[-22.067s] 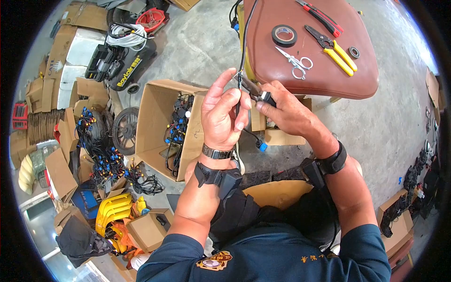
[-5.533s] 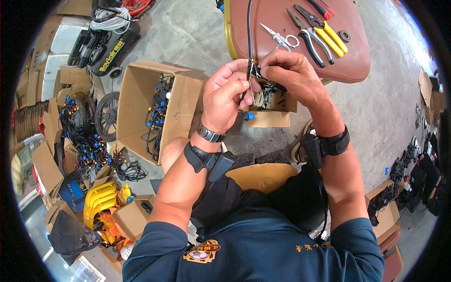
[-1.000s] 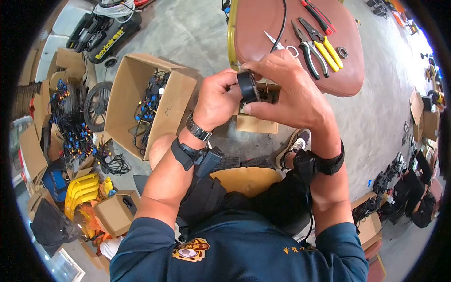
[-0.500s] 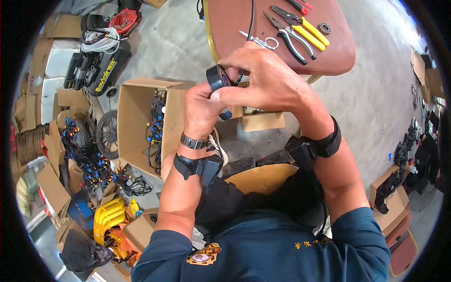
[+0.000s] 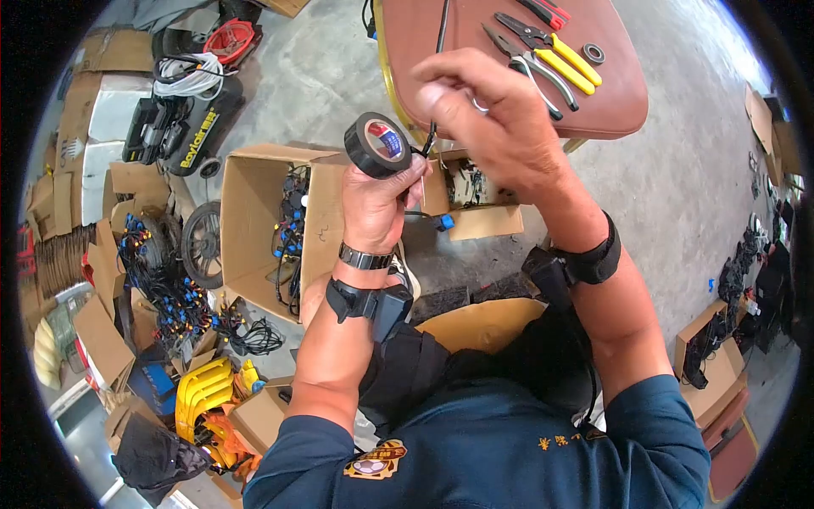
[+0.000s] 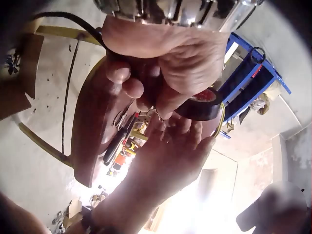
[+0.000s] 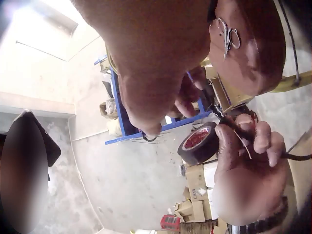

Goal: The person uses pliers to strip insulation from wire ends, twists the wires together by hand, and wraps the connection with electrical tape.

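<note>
My left hand pinches a black cable between thumb and fingers. A roll of black electrical tape stands on edge against the left thumb, at the cable. In the right wrist view, a thin strand hangs beside the gripped cable. My right hand is raised just right of the cable, fingers loosely bent and away from the roll. Its fingers hang with nothing between them in the right wrist view. Below the left hand, a blue connector hangs on a lead.
On the brown seat lie yellow-handled wire strippers, black-and-grey pliers, red-handled pliers and a small ring. Scissors are there too, mostly behind my right hand in the head view. Cardboard boxes stand below.
My right hand has let go of the tape roll and moved right and up, while the left keeps the cable. Earlier the roll lay on the seat and the right hand held pliers, now lying there.
</note>
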`<state>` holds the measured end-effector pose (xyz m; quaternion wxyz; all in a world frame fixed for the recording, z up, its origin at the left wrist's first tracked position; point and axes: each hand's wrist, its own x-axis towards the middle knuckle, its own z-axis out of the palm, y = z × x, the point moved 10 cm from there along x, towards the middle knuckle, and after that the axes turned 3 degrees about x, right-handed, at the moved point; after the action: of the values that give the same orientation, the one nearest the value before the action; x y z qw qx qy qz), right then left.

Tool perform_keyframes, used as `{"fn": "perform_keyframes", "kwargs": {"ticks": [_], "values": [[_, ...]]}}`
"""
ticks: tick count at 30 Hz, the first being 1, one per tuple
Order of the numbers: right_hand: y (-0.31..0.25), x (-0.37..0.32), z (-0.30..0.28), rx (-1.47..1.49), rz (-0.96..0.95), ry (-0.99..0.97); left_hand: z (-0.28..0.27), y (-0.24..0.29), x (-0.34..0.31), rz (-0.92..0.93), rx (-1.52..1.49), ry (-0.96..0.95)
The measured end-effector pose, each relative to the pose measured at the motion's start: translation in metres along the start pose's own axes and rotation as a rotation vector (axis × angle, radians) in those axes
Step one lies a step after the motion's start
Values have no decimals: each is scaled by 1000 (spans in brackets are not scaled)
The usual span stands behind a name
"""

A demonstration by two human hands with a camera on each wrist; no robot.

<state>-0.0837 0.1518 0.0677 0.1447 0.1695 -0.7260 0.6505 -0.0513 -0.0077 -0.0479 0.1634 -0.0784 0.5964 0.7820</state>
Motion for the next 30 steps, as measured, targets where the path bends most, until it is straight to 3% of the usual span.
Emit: {"fn": "perform_keyframes", "kwargs": {"ticks": [2,6,10,13,22,28,30], "values": [[13,-1,-9,106,145,63,0,3,0,33,-52,-20],[69,-15,5,326,536,-88,0,6,-1,38,-129,-19],[81,-33,28,498,681,-215,1,3,1,13,-134,-32],[74,-36,34,615,732,-255,3,6,0,13,-138,-29],[70,-40,51,779,639,-399,2,7,3,19,-178,-23],[61,-41,58,887,636,-381,2,7,3,0,-182,-14],[74,-44,56,803,644,-340,1,5,4,-5,-187,-27]]}}
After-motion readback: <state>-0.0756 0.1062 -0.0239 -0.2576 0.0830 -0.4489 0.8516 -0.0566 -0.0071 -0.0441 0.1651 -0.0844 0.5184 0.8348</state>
